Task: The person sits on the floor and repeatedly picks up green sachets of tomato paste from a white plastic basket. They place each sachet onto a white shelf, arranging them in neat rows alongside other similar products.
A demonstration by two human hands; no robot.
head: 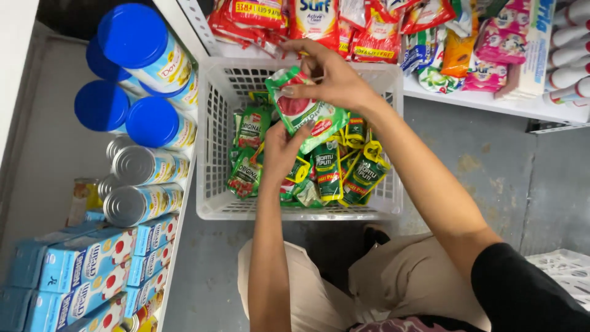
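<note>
Seen from above, the right hand (335, 80) pinches a green-and-red sauce pouch (304, 110) over the white basket's (212, 123) twelve o'clock edge; the left hand (279, 150) clamps its lower end. The slick pouch could slip, tumbling among the pouches below.

green-red sachet (305, 110), blue cartons (86, 270), silver cans (138, 184)

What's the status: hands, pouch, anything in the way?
Right hand pinches the green and red sauce pouch at its top; left hand grips its lower edge. Pouch held above the white basket of pouches. Nothing blocking.
</note>
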